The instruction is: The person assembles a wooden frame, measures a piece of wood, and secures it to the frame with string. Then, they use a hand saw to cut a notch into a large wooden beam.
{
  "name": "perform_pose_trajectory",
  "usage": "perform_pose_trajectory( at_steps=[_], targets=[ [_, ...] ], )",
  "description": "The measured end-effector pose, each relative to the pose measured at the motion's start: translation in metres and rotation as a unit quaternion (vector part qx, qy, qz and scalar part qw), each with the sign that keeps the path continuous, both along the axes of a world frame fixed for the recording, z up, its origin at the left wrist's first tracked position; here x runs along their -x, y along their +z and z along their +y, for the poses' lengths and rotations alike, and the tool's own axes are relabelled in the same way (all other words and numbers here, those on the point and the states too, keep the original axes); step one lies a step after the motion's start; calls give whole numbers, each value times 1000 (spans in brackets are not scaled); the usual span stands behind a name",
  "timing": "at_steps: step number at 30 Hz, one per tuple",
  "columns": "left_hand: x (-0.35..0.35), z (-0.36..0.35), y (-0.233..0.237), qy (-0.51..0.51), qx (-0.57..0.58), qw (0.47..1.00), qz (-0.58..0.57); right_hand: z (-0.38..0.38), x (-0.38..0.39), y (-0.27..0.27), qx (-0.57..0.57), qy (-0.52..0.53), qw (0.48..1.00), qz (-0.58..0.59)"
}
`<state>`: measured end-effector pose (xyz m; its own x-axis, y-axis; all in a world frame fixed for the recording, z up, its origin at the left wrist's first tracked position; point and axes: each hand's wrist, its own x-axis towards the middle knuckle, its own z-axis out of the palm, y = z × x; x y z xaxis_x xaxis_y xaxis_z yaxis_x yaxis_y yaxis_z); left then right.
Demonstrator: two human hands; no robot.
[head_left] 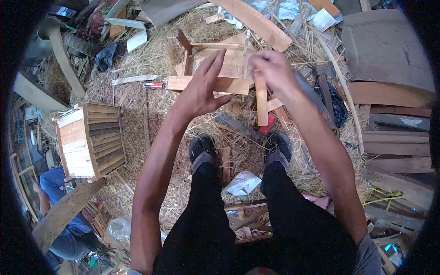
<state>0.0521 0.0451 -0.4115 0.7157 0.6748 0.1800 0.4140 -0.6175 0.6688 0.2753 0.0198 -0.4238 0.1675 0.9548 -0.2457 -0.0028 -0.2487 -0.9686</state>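
My left hand (206, 89) is open, thumb spread from the fingers, over a small wooden frame. The frame's near board (178, 83) runs beneath that hand, and a short dark post (184, 41) rises at its far left. My right hand (274, 73) has curled fingers beside a thin pale strip with markings (246, 52); a blur at the fingertips hides what they hold, if anything. Just below the right hand stands a narrow light wooden piece (261, 103). A red-handled screwdriver (155, 85) lies at the near board's left end.
Between my shoes (201, 151) lie a red-handled tool (268, 123) and a crumpled white sheet (243, 183). A hammer-like tool (324, 85) lies right. Planks (394, 94) are stacked far right. A slatted wooden crate (107, 137) and a person in blue (75, 227) are left. Straw covers the ground.
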Motion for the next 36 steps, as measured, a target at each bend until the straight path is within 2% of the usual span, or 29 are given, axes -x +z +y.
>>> perform_pose_trajectory(
  at_steps=[1,2,5,6,9,10,14,19,20,23,27,29,32,35,36],
  targets=[
    [0,-1,1,19,23,1000,-11,0,-8,2,-10,-46,998,-40],
    [0,-1,1,26,-9,999,-18,0,-19,6,-19,-91,992,-80],
    [5,8,-14,-56,-45,996,60,-6,-50,-10,-54,-178,965,-184],
    [1,3,-13,-53,-93,984,142,-8,-55,-18,-67,-201,953,-216],
    [-11,1,-18,-21,-124,963,237,-36,-30,-19,-110,-184,944,-250],
    [-12,2,-19,-14,-141,962,232,-43,-27,-21,-101,-141,944,-281],
    [-13,9,-21,-32,-151,959,237,-55,0,-25,-93,-93,969,-210],
    [-22,34,21,-29,-95,962,253,-44,3,3,-160,-28,979,-124],
    [-19,40,27,-46,-142,972,179,-40,2,11,-174,-22,980,-97],
    [-26,49,59,-63,-17,972,226,-37,2,41,-196,-20,978,-73],
    [-36,45,100,-85,159,944,277,-31,-3,74,-289,52,933,-209],
    [-37,42,95,-114,159,941,276,-31,-3,84,-292,97,918,-250],
    [-31,38,75,-148,140,943,262,-34,-6,90,-260,156,920,-249],
    [-33,34,77,-128,160,934,291,-39,-12,86,-206,185,934,-227],
    [-32,33,75,-128,133,942,281,-40,-13,84,-183,190,940,-215]
  ],
)
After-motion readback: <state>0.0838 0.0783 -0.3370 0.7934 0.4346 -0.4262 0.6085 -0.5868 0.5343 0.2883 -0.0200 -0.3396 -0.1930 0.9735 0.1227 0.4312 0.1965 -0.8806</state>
